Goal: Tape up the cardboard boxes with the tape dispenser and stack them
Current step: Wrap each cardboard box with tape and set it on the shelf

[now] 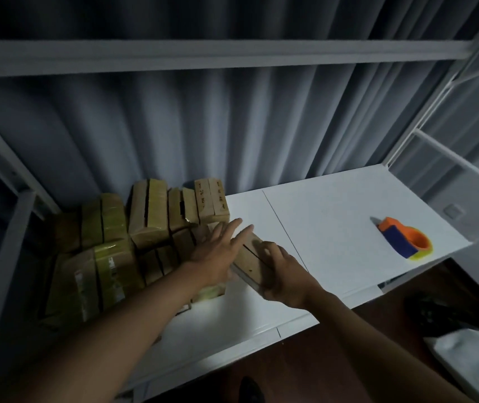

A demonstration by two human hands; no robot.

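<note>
Head view: white shelf (334, 216) before a grey pleated curtain (232, 126). At its left end I see the stacked boxes (110, 242), many already banded with yellowish tape. I hold one small untaped box (251, 257) at the stack's near right edge; my right hand (280, 274) curls round its near end, while my left hand (218, 251) lies flat and straight-fingered along its left side. Far right, well apart, the orange-and-blue tape dispenser (404, 241) lies untouched. I judge taping of this box still outstanding.
</note>
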